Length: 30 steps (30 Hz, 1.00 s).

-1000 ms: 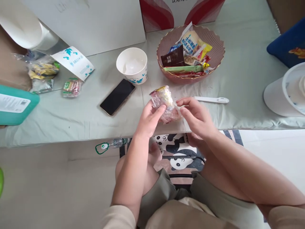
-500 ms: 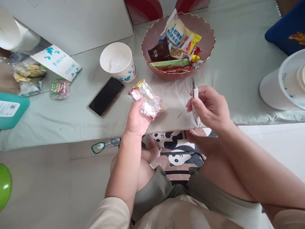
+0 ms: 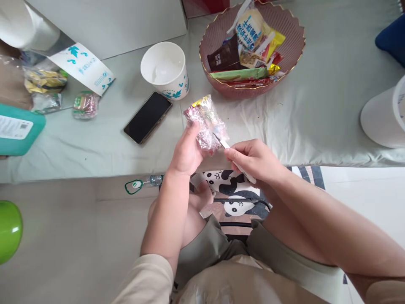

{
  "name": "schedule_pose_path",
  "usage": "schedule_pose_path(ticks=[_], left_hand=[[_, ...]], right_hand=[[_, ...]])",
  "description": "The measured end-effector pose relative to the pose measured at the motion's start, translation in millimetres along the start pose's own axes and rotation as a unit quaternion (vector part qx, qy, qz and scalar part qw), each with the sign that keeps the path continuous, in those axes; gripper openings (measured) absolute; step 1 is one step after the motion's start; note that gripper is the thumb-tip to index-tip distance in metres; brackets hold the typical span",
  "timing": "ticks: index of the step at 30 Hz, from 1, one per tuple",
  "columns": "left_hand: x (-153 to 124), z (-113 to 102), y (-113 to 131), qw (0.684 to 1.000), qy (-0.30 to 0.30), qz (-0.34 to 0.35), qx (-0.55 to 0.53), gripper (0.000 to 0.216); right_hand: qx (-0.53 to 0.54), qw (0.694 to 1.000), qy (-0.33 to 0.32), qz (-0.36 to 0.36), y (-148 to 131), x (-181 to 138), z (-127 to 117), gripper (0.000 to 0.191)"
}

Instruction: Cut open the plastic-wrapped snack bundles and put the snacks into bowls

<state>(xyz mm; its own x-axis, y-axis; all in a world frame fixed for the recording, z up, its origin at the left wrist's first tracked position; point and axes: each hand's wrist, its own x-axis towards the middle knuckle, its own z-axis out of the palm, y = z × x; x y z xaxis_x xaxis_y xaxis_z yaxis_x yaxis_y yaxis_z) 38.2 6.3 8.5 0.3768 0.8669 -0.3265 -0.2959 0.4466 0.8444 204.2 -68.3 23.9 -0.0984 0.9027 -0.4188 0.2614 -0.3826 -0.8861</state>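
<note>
My left hand is closed round a crinkled, shiny snack packet with yellow and pink patches, held over the front of the cloth-covered table. In my right hand is a slim white-handled knife, gripped between thumb and fingers. Its thin blade points up and left and meets the packet's right side; whether the tip has gone through the wrapper I cannot tell. Just behind the packet stands a ribbed pink bowl with a gold rim, holding several wrapped snacks.
A white paper cup and a black phone lie left of the packet. Farther left are a small wrapped snack, a printed white card and a teal container. A white bucket stands at the right.
My right hand has come left and down, bringing the knife from beside the bowl to the packet, its blade now tilted left. The whole view has shifted slightly.
</note>
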Motion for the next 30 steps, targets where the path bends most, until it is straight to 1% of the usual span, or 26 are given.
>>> schedule_pose_path(ticks=[2, 3, 4, 5, 6, 7, 9, 10, 11, 12, 13, 14, 16, 17, 18, 19, 21, 22, 24, 26, 27, 28, 29, 30], left_hand=[[-0.4, -5.5, 12.3, 0.999, 0.029, 0.020, -0.015, 0.041], [-0.9, -9.2, 18.4, 0.998, 0.044, 0.027, -0.023, 0.041], [-1.7, -13.4, 24.0, 0.997, 0.058, 0.032, -0.030, 0.041], [-2.7, -17.8, 28.8, 0.996, 0.071, 0.033, -0.036, 0.042], [-3.8, -22.1, 32.7, 0.996, 0.079, 0.031, -0.039, 0.044], [-5.0, -25.9, 35.3, 0.995, 0.084, 0.026, -0.041, 0.046], [-7.1, -30.8, 36.6, 0.996, 0.078, 0.001, -0.036, 0.051], [-7.8, -31.5, 35.4, 0.997, 0.069, -0.016, -0.033, 0.053], [-8.2, -30.8, 33.0, 0.997, 0.057, -0.033, -0.030, 0.054], [-8.3, -29.0, 29.7, 0.997, 0.043, -0.050, -0.028, 0.055], [-8.2, -26.1, 25.9, 0.997, 0.027, -0.067, -0.026, 0.056], [-7.9, -22.4, 21.7, 0.996, 0.010, -0.081, -0.024, 0.056], [-7.3, -14.4, 13.6, 0.994, -0.027, -0.102, -0.019, 0.057], [-7.1, -10.6, 10.3, 0.993, -0.044, -0.108, -0.016, 0.057], [-7.0, -7.5, 7.8, 0.992, -0.056, -0.112, -0.014, 0.057], [-7.0, -5.2, 6.1, 0.991, -0.063, -0.113, -0.013, 0.057], [-6.8, -3.5, 5.1, 0.991, -0.064, -0.116, -0.016, 0.055], [-6.3, -3.8, 5.5, 0.991, -0.059, -0.116, -0.018, 0.053], [-4.4, -6.2, 7.1, 0.993, -0.046, -0.105, -0.026, 0.048], [-1.6, -9.0, 9.1, 0.996, -0.028, -0.074, -0.042, 0.044], [-0.1, -10.0, 10.1, 0.997, -0.016, -0.055, -0.053, 0.044], [1.1, -10.7, 11.2, 0.997, -0.003, -0.037, -0.063, 0.045], [2.0, -10.9, 12.4, 0.997, 0.012, -0.027, -0.069, 0.047], [2.2, -10.8, 13.5, 0.997, 0.026, -0.024, -0.070, 0.049]], right_hand=[[-0.042, 0.999, -0.027, 0.015, -1.7, -2.9, -0.2, 0.053], [-0.069, 0.997, -0.028, 0.010, -1.5, -3.6, -1.5, 0.053], [-0.103, 0.995, -0.015, -0.001, -0.1, -3.3, -4.0, 0.052], [-0.147, 0.989, 0.017, -0.014, 2.7, -2.1, -7.7, 0.050], [-0.198, 0.977, 0.068, -0.029, 6.7, 0.1, -12.7, 0.048], [-0.250, 0.958, 0.133, -0.045, 11.8, 3.1, -18.7, 0.045], [-0.337, 0.899, 0.268, -0.084, 22.6, 10.2, -31.1, 0.035], [-0.363, 0.867, 0.323, -0.107, 27.0, 13.5, -36.1, 0.030], [-0.376, 0.843, 0.361, -0.134, 30.2, 16.0, -39.3, 0.026], [-0.375, 0.831, 0.378, -0.164, 31.7, 17.6, -40.1, 0.025], [-0.360, 0.833, 0.370, -0.198, 31.6, 18.2, -38.3, 0.029], [-0.334, 0.847, 0.342, -0.232, 30.2, 17.9, -34.0, 0.037], [-0.268, 0.884, 0.250, -0.289, 24.9, 15.2, -20.3, 0.054], [-0.242, 0.897, 0.209, -0.305, 22.1, 13.5, -12.5, 0.056], [-0.224, 0.904, 0.186, -0.312, 19.6, 11.7, -5.2, 0.054], [-0.216, 0.906, 0.185, -0.313, 17.6, 10.0, 0.9, 0.046], [-0.209, 0.896, 0.225, -0.320, 15.7, 7.1, 8.4, 0.025], [-0.207, 0.886, 0.249, -0.330, 15.6, 5.8, 10.0, 0.019], [-0.201, 0.863, 0.285, -0.365, 16.5, 3.5, 10.1, 0.016], [-0.195, 0.843, 0.288, -0.411, 18.1, 1.8, 8.8, 0.017], [-0.194, 0.834, 0.273, -0.437, 19.0, 1.4, 8.2, 0.017], [-0.194, 0.828, 0.245, -0.465, 19.9, 1.3, 7.8, 0.018], [-0.196, 0.826, 0.198, -0.490, 20.7, 1.4, 7.4, 0.016], [-0.196, 0.827, 0.138, -0.508, 21.3, 1.7, 7.0, 0.013]])
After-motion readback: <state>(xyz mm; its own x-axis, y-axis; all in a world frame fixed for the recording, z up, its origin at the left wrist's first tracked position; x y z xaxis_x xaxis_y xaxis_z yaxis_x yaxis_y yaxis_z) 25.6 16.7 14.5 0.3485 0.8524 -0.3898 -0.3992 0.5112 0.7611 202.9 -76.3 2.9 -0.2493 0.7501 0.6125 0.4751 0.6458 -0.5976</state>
